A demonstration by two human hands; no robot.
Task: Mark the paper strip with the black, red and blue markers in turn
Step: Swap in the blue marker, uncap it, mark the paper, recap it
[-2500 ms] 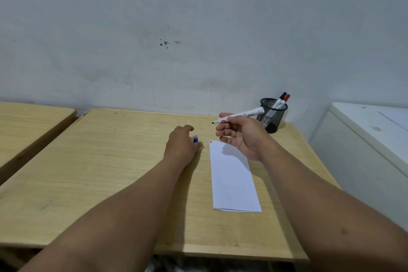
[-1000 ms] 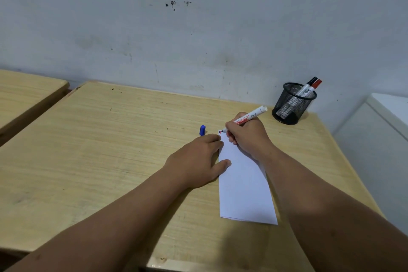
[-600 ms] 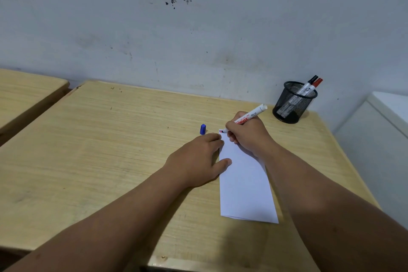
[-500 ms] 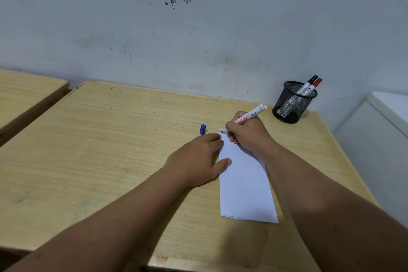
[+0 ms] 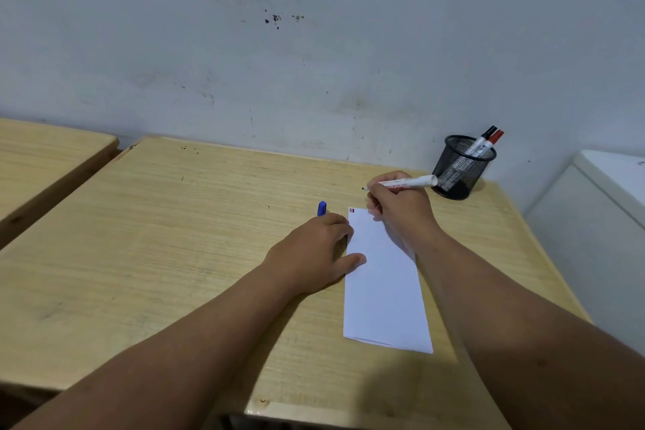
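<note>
A white paper strip (image 5: pixel 384 283) lies lengthwise on the wooden desk (image 5: pixel 174 237). Small red and dark marks (image 5: pixel 351 210) sit at its far left corner. My right hand (image 5: pixel 401 206) grips an uncapped white marker (image 5: pixel 408 183), held level just beyond the strip's far end, tip pointing left and off the paper. My left hand (image 5: pixel 317 251) lies flat on the desk, thumb pressing the strip's left edge. A blue cap (image 5: pixel 321 208) lies on the desk just beyond my left fingers. A black-capped marker (image 5: pixel 483 140) and a red-capped marker (image 5: pixel 492 140) stand in the mesh cup.
The black mesh pen cup (image 5: pixel 459 167) stands at the desk's far right corner against the wall. A second wooden desk (image 5: pixel 42 154) adjoins on the left, with a gap between. A white cabinet (image 5: pixel 600 206) stands to the right.
My right hand has lifted the marker off the strip's far corner and moved it up and back, tip now above the desk. My left hand stays on the strip's edge.
</note>
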